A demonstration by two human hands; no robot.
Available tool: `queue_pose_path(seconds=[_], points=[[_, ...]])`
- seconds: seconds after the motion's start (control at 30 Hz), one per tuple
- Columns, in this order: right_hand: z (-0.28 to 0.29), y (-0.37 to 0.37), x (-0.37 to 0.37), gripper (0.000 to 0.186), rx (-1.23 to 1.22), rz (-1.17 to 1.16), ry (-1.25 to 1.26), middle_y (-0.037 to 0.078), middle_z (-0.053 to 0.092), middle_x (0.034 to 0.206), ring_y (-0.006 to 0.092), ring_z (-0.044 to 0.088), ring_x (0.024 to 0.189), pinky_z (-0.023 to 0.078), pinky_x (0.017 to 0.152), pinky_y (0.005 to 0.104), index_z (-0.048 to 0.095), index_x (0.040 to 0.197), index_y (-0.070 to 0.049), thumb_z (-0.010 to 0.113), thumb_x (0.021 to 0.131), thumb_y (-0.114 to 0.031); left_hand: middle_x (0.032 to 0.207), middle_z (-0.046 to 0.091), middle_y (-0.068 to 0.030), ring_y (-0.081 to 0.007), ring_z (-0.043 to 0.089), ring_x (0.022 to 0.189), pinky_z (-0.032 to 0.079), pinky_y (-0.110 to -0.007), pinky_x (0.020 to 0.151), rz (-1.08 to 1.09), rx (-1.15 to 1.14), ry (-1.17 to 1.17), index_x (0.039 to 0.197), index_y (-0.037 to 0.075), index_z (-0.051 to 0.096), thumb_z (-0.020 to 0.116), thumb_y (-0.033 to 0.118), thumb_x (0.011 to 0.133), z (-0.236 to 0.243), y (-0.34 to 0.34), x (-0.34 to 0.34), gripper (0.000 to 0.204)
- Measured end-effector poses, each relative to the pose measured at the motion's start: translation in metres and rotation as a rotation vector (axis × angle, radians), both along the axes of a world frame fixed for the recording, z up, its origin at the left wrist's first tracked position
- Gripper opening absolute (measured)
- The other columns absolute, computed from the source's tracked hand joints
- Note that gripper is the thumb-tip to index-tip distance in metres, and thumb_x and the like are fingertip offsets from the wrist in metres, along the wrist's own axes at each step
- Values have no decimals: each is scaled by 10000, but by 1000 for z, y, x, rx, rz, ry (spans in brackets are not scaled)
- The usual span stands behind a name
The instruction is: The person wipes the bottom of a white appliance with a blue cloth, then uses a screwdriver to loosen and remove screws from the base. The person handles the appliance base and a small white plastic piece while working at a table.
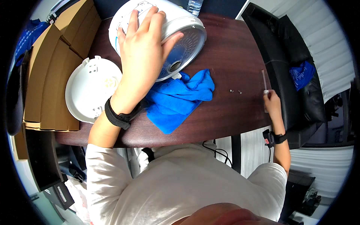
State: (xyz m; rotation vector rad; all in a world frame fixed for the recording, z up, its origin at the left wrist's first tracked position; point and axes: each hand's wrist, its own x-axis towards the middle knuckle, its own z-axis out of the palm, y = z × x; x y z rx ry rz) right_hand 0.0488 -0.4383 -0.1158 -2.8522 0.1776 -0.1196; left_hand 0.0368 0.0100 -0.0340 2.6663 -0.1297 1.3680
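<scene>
My left hand (144, 52) lies flat with fingers spread on a white round appliance body (176, 22) that is tipped on its side, its grey perforated underside (185, 50) facing me. The appliance rests partly on a crumpled blue cloth (180, 99) on the dark wooden table (232, 48). My right hand (272, 101) is at the table's right edge, closed on a thin clear-handled tool (264, 80) that looks like a screwdriver. Two small screws (235, 91) lie on the table between the cloth and that hand. Both wrists wear black straps.
A white round cover (90, 90) lies on the table's left part. Folded brown cardboard (52, 63) is stacked along the left edge. A black leather seat (296, 75) with a blue cloth (302, 75) stands at the right. A clear bottle (195, 6) stands at the far edge.
</scene>
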Motion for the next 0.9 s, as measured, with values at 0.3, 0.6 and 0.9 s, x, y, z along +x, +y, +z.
queue_pose_path(seconds=[0.3, 0.6, 0.9], points=[[80, 115, -24, 209, 249, 571, -424, 90, 606, 894, 156, 588, 764, 457, 676, 261, 605, 1087, -14, 620, 893, -90, 1206, 618, -140, -434, 507, 1193, 410, -502, 964, -33, -5, -4, 1127, 48, 581, 743, 362, 773, 3, 1, 0, 500], [99, 168, -2, 234, 273, 840, -411, 128, 588, 843, 241, 612, 691, 477, 612, 308, 600, 1062, 15, 648, 851, -74, 1271, 581, -112, -435, 469, 1233, 366, -655, 939, -60, -42, 13, 1127, 64, 575, 728, 381, 783, -1, 2, 0, 492], [85, 172, 9, 221, 437, 854, -270, 153, 646, 910, 257, 636, 757, 488, 689, 311, 605, 1075, 33, 589, 912, -115, 1232, 604, -144, -428, 502, 1204, 429, -470, 979, -17, 1, 25, 1125, 50, 585, 754, 343, 768, 6, -2, -3, 492]])
